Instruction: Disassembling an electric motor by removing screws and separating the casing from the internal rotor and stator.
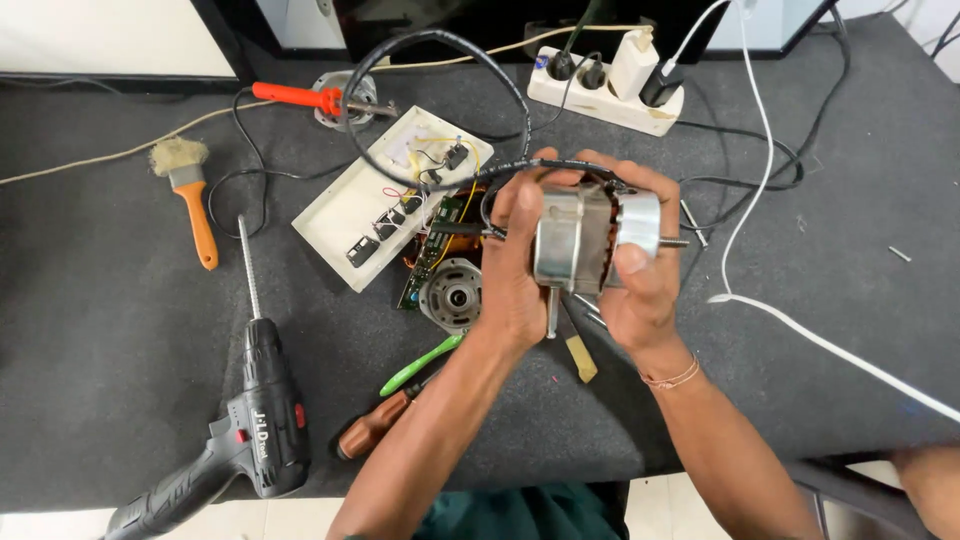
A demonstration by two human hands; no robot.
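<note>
A silver electric motor point(585, 238) with a short shaft at its right end is held above the dark table between both my hands. My left hand point(515, 265) grips its left side, fingers curled over the top. My right hand point(640, 280) clasps its right side, thumb on the round end cap. A black cable point(440, 45) loops from the motor back over the table. Just left of my left hand lie a round metal end cover point(452, 293) and a green circuit board point(440, 240).
A white panel point(345, 205) with switches and wires lies beside the board. A black cordless drill point(245, 420), orange-handled brush point(195, 200), orange soldering iron point(300, 97), green tool point(420, 365), brown-handled screwdriver point(375, 425) and white power strip point(605, 95) surround it. White cable point(830, 345) runs right.
</note>
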